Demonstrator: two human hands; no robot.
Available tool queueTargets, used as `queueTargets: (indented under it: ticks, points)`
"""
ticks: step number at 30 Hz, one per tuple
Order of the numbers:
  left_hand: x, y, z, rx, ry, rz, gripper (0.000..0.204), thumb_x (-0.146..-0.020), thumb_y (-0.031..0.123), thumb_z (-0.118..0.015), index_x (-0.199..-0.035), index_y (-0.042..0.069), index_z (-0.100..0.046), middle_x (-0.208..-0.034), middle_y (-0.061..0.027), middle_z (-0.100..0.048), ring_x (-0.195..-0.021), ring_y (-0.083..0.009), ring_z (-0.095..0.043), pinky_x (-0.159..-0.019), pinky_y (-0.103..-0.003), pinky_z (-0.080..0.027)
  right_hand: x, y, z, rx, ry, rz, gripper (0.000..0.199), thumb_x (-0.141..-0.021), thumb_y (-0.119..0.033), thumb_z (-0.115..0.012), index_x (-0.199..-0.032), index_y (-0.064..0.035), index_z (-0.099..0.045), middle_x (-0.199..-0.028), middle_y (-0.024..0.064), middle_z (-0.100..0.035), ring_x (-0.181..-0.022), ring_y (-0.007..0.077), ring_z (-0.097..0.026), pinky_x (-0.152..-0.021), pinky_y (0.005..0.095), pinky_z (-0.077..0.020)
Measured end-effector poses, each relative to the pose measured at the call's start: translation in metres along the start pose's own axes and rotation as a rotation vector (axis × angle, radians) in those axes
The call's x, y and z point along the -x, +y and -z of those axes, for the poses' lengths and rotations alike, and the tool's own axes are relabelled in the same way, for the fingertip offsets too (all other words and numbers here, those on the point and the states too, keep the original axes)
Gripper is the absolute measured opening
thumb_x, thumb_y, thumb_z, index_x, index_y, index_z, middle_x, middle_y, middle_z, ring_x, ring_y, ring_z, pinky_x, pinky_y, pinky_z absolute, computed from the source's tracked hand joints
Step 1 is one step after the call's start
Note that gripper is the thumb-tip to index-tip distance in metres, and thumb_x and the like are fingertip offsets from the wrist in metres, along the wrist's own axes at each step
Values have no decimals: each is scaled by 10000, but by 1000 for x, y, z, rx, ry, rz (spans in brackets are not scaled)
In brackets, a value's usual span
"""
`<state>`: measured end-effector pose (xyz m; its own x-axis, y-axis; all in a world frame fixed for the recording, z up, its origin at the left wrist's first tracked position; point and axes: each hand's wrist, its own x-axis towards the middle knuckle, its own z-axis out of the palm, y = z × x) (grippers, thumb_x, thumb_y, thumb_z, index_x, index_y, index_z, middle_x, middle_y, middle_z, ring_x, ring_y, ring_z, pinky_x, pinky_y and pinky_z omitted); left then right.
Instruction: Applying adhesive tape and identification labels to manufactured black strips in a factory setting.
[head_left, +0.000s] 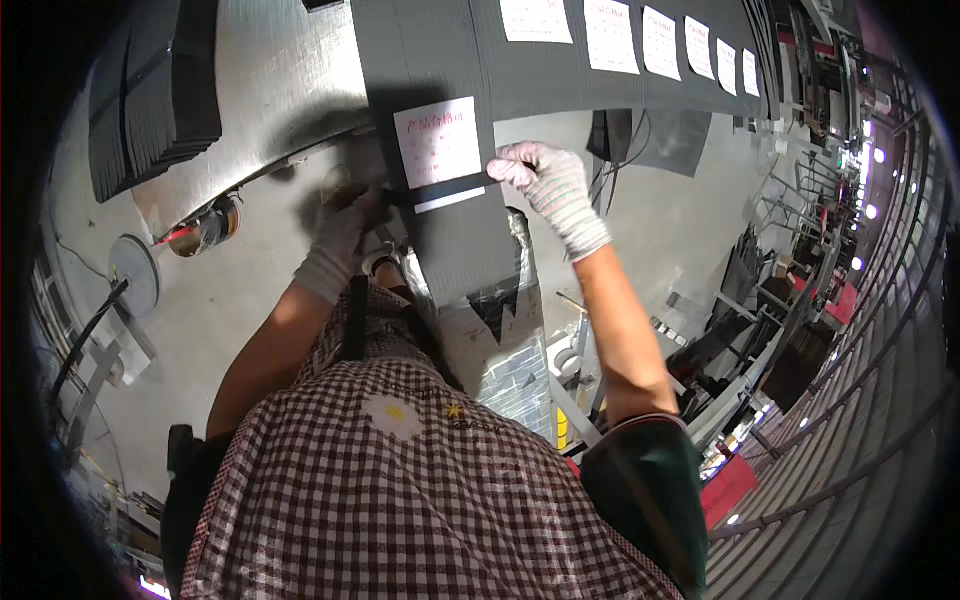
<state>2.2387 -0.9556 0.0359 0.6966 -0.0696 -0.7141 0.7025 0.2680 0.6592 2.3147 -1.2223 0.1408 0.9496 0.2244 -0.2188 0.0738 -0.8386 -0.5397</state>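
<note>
One stack of dark sheets (155, 120) sits at the far left on a shiny metal table (290, 65), and nearer me, lower down, a round grey disc (135, 272) stands off to the left, with a brownish reel (215, 228) just right of it. My two hands are well apart, one on each side of a dark corrugated stack (460, 245) in front of me. My left hand (340, 245), in a pale knitted glove, is in shadow by the stack's left edge; I cannot tell whether its fingers are closed on anything. Between my hands a dark strap (447, 190) crosses the stack, passing over the lower part of a white label (438, 140) with red print. Below me spreads my checked apron (420, 490), a white flower on its front. My right hand (545, 180), gloved too, has its fingers bunched by the right edge, near the strap's end; whether they pinch it I cannot tell. Farther off and to the right, six more white labels (612, 38) run in a row along dark corrugated sheets (560, 80).
</note>
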Motion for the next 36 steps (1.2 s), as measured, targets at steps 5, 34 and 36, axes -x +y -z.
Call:
queueTargets:
  ticks: [5,34,36]
  points:
    - [-35,-41,-5,655,-380,-38,355,-919,227,-675,-1228,71,-596,-1185,-38,-638,-1120,-172,-584,-1003,-324,-449,35,-39,-40,94,561,63,530,-630,-369,-843,-1033,-83,-649,-1006,125,-618,-1023,310,-563,-919,443,-425]
    - [39,63,-30,-364,-161,-883,405,-907,286,-661,-1201,24,-566,-1206,-104,-575,-1051,-233,-590,-899,-350,-491,33,-90,-77,-423,421,-94,716,-644,-334,-829,-1223,-63,-507,-1165,174,-522,-1096,349,-502,-922,456,-429]
    - [40,78,-42,-775,-57,-842,556,-853,336,-695,-1293,60,-497,-1155,-111,-600,-1088,-254,-573,-908,-361,-478,41,-78,-32,-268,407,214,895,-503,-335,-910,-1262,-82,-511,-1220,178,-504,-1120,325,-507,-948,449,-438]
